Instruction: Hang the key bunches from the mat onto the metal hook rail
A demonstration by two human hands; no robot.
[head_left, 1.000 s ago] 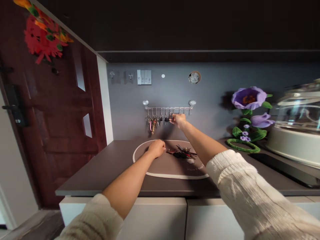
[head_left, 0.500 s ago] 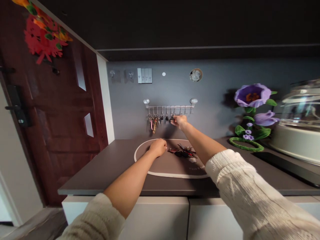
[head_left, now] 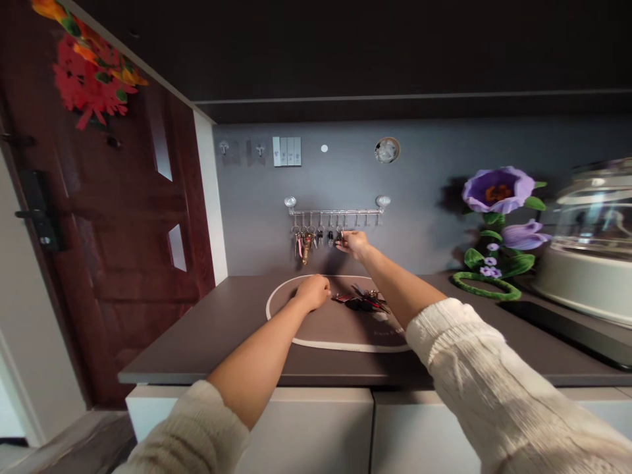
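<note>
On the wall, a clear hook rail point(head_left: 338, 212) carries several key rings, including a bunch with a pink strap and a gold-coloured tag point(head_left: 306, 250). My right hand point(head_left: 354, 243) is at the rail, its fingers pinched on a key ring point(head_left: 340, 232) that is at one of the middle hooks. Whether the ring bears on the hook is too small to tell. Resting on the brown oval mat point(head_left: 320, 329), my left hand point(head_left: 313, 291) is closed, with the inside of its fingers hidden. Just right of it lies a pile of keys point(head_left: 364, 299).
Purple artificial flowers point(head_left: 500, 191) with a green ring base stand to the right, beside a cream appliance with a clear dome point(head_left: 587, 263). A dark flat slab point(head_left: 563, 332) lies in front. Overhead is a dark cabinet point(head_left: 375, 52); a red-brown door point(head_left: 128, 263) is at left.
My right hand has dropped very slightly at the rail, still pinching the key ring. My left hand stays on the mat. The view has shifted a little.
</note>
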